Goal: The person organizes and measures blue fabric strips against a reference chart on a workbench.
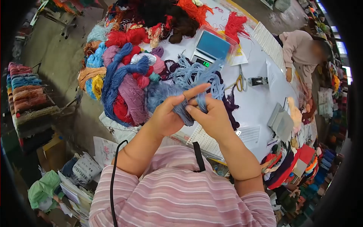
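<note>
Light blue yarn [162, 96] hangs in a thick bundle between my two hands, above the front of the white table. My left hand [170, 113] is closed around the bundle, its index finger pointing up to the right. Close beside it, my right hand [210, 113] pinches strands of the same yarn, its thumb near the left fingers. Loose pale blue strands [194, 73] spread just beyond my hands. They lie partly over dark purple yarn [231, 104]. A digital scale [210, 44] with a lit green display stands past them.
Heaped skeins [132, 87] in many colours cover the table's left side. Scissors [241, 79] and a small black-and-clear device [258, 81] lie to the right. Paper sheets [206, 142] rest at the front edge. Another person [298, 53] leans over the table at the far right.
</note>
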Demonstrator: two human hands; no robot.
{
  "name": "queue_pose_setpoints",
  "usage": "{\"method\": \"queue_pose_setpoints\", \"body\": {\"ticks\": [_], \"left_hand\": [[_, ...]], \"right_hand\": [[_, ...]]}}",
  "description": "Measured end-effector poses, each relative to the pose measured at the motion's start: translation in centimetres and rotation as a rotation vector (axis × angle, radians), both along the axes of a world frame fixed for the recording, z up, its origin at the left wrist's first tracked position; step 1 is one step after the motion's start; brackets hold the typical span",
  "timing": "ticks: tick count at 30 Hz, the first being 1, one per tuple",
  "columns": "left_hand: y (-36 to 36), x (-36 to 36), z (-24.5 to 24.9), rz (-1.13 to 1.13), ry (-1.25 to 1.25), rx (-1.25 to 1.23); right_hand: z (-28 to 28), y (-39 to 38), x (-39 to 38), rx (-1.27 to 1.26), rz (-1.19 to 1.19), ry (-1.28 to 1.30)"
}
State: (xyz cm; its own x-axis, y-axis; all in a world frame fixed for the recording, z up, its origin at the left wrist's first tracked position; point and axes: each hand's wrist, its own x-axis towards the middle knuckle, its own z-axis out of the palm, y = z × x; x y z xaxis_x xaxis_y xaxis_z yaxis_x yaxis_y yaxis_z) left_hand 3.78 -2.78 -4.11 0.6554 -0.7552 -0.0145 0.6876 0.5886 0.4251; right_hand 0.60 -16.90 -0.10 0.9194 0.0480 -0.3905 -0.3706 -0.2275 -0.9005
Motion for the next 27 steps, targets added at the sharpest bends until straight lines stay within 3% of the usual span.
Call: {"method": "queue_pose_setpoints", "body": {"ticks": [5, 15, 18, 19, 21, 24, 27], "left_hand": [[1.3, -2.0, 1.5, -0.013, 0.024, -0.010], [2.3, -3.8, 2.0, -0.085, 0.050, -0.027], [2.2, -4.1, 2.0, -0.092, 0.045, -0.085], [2.1, -4.3, 2.5, -0.096, 0.043, -0.086], [2.0, -4.7, 3.9, -0.051, 0.177, 0.143], [1.8, -4.9, 3.8, -0.069, 0.140, 0.114], [1.8, -5.0, 4.0, -0.062, 0.121, 0.127]], "right_hand": [[0.4, 1.0, -2.1, 0.219, -0.122, -0.053], [1.4, 1.2, -4.7, 0.239, -0.185, 0.011], [1.9, 1.5, -5.1, 0.381, -0.293, 0.035], [2.0, 1.7, -5.2, 0.381, -0.297, 0.032], [2.1, 1.9, -5.5, 0.225, -0.278, -0.025], [1.6, 2.1, -5.7, 0.098, -0.264, -0.054], [1.3, 2.2, -5.7, 0.145, -0.295, -0.057]]}}
